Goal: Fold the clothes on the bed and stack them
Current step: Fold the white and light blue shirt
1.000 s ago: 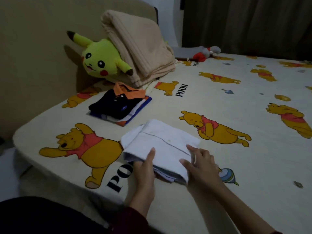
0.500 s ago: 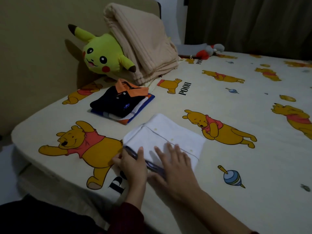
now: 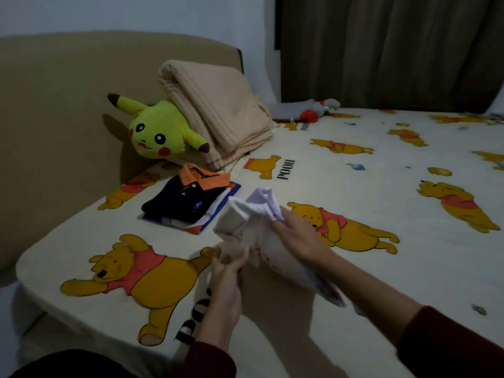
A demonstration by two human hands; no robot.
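A folded white shirt [image 3: 245, 214] is lifted off the bed, tilted and blurred by motion. My left hand [image 3: 227, 279] holds its near lower edge from underneath. My right hand [image 3: 300, 236] grips its right side, fingers curled over the cloth. Just beyond it, a stack of folded clothes [image 3: 188, 203] lies on the sheet, topped by a dark polo with an orange collar. The white shirt's far end hangs over the right edge of that stack.
A yellow plush toy [image 3: 158, 129] and a folded beige blanket [image 3: 215, 113] lean on the tan headboard [image 3: 54, 118]. A grey and red plush [image 3: 313, 111] lies far back. The bed's cartoon-bear sheet [image 3: 381, 268] spreads right; its corner edge is near left.
The white shirt lay flat on the bed under both hands; now both hands have raised it and swung it toward the stack. The camera tilted up slightly.
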